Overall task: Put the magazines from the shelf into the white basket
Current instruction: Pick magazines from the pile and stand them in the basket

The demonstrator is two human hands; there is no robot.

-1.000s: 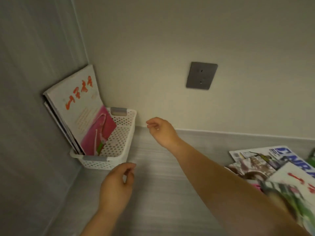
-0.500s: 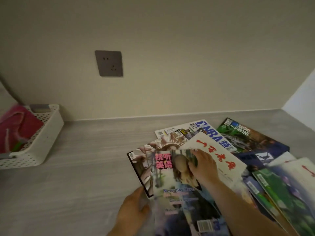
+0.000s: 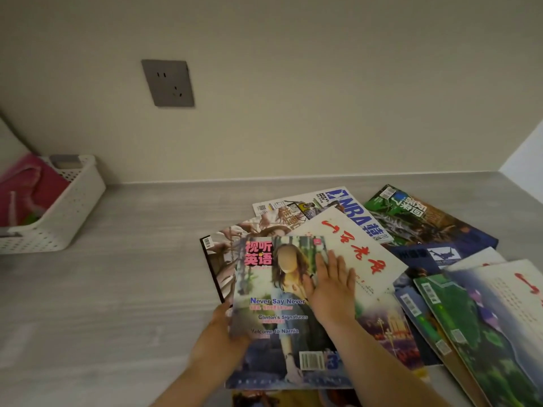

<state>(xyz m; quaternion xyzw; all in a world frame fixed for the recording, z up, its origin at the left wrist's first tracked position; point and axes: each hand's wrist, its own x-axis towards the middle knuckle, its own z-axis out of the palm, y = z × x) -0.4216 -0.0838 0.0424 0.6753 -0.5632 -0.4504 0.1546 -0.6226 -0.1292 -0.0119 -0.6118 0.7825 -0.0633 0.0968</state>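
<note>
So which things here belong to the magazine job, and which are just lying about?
Job: white perforated plastic basket; glossy "Never Say Never" magazine, gripped by left hand, right hand flat on it; other loose magazines on grey shelf.
Lying about: dark grey wall socket.

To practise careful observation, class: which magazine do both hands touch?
The Never Say Never magazine, lying topmost: the left hand grips its left edge, the right hand lies flat on its cover.

Beige wall [image 3: 293, 83] with a grey socket [image 3: 168, 82] above a grey wood-grain shelf [image 3: 117, 289].
</note>
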